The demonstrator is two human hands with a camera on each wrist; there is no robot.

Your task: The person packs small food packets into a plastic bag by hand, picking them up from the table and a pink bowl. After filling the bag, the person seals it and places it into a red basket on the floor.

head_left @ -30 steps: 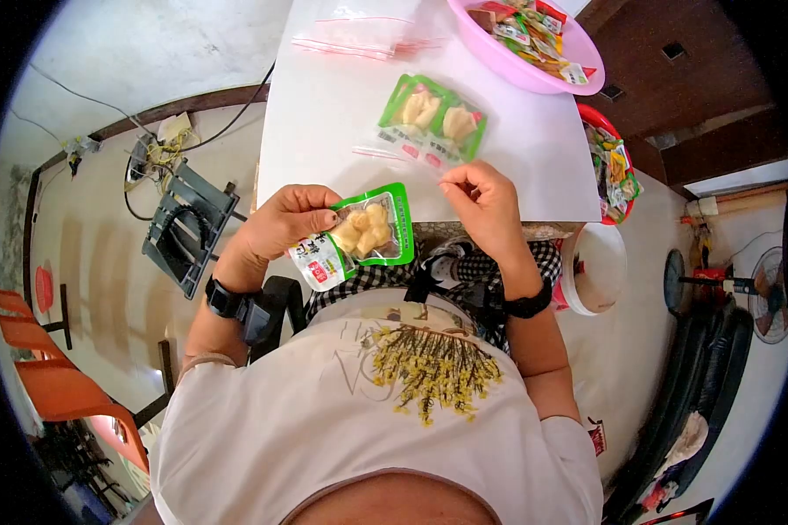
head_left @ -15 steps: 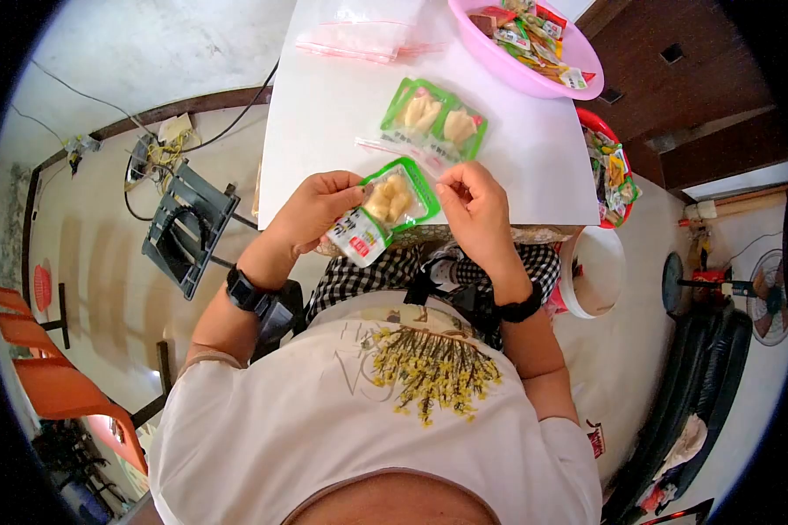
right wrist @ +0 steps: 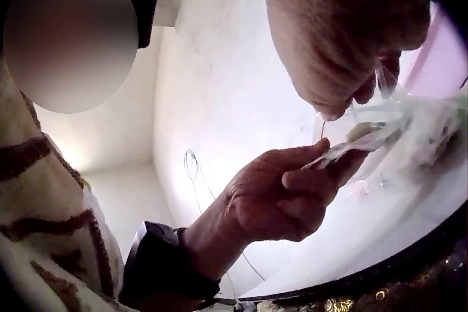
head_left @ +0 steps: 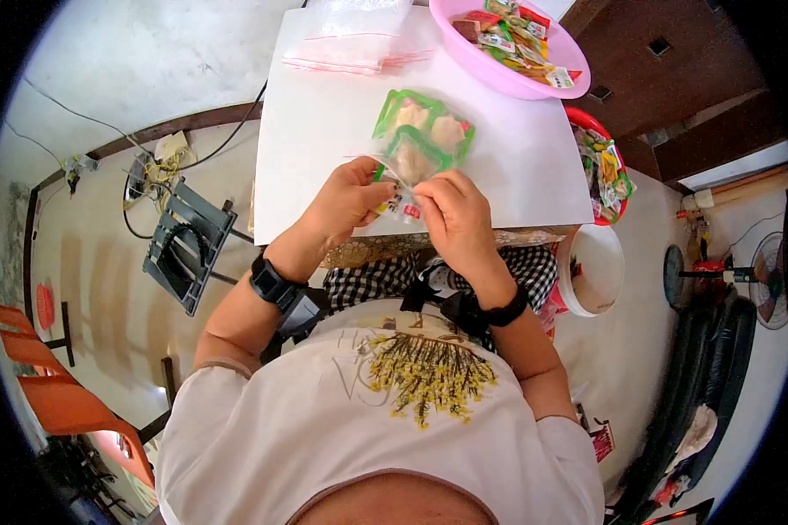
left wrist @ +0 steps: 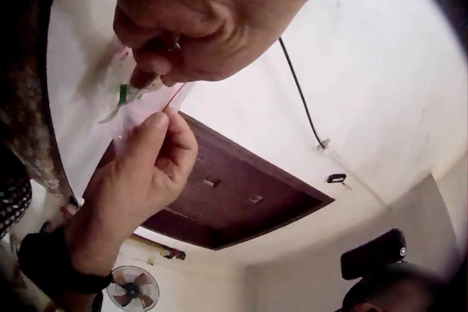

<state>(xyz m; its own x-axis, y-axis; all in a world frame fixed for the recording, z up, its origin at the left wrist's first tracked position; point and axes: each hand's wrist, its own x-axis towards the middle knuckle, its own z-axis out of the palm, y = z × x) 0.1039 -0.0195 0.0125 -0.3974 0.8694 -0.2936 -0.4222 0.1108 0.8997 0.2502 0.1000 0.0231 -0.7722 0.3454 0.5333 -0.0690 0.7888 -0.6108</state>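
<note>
My left hand [head_left: 346, 201] grips a clear-windowed, green-edged food pouch [head_left: 411, 163] by its white printed end, above the table's near edge. The pouch's far end reaches in at the mouth of a clear zip bag [left wrist: 131, 118]. Opposite, my right hand [head_left: 460, 219] pinches the bag's edge between thumb and finger; a red zip line shows there in the left wrist view. Two similar green-edged pouches [head_left: 447, 131] with pale pieces lie side by side in the bag, flat on the white table [head_left: 517, 175]. In the right wrist view, the left hand's fingers [right wrist: 292, 188] hold the pouch from below.
A stack of clear zip bags [head_left: 346, 48] lies at the table's back left. At the back right stands a pink basin [head_left: 446, 44] with many small packets. Lower to the right are a red basin [head_left: 623, 179] of packets and a white bucket [head_left: 617, 271].
My left hand has moved right and up the table, bringing the pouch to the bag's mouth and partly over the two pouches. The right hand has moved slightly down and left.
</note>
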